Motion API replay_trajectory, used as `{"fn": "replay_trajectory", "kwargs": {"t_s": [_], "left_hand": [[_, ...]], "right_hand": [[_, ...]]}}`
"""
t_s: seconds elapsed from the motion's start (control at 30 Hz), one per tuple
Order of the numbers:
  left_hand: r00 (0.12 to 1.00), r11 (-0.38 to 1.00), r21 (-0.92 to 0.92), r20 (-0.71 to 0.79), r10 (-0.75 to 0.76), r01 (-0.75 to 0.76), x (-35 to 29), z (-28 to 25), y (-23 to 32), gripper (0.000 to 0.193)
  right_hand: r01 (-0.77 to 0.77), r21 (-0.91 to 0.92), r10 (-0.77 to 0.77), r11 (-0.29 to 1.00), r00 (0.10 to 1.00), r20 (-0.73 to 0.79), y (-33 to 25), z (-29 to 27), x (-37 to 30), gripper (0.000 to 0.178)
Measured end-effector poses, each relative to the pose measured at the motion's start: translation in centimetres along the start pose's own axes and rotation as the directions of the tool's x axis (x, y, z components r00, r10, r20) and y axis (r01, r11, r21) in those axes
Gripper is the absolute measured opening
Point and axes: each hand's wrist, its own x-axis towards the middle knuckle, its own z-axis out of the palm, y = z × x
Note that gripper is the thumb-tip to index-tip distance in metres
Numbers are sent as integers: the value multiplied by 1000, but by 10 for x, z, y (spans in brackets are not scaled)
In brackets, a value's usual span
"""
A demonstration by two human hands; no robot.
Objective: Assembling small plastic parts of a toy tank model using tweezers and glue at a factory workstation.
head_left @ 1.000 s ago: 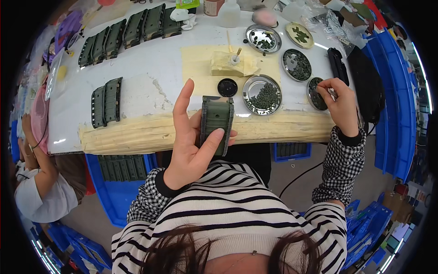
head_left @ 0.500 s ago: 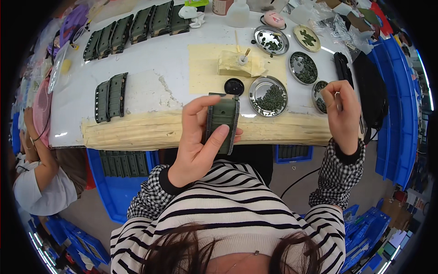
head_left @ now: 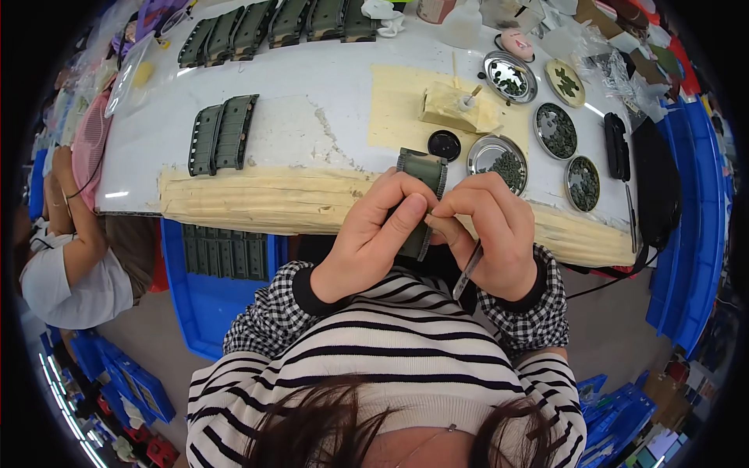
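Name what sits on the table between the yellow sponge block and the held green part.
In the head view, a small round black lid lies between the yellow sponge block and the green part.

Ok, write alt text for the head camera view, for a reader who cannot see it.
Seen from above, a person's left hand grips a dark green ridged part in front of their chest while the right hand works at its edge with metal tweezers. Beyond lies a white table with round metal dishes and rows of similar green parts.
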Motion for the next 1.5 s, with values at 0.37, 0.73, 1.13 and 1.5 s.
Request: {"fn": "replay_trajectory", "kwargs": {"t_s": [0.37,0.73,1.13,1.5], "left_hand": [[989,964,223,18,144,-144,0,-3,-1,14],[968,822,525,10,251,-219,-2,5,12,74],[945,748,611,5,326,-261,-3,7,9,76],[930,701,652,15,367,-288,-2,5,11,77]], "right_hand": [[81,-114,-88,990,994,-59,-3,-2,1,24],[71,-101,-85,992,986,-145,1,-5,24,23],[164,-225,-184,961,980,-74,4,-3,23,33],[138,-215,-136,967,990,24,-7,-6,18,36]]}}
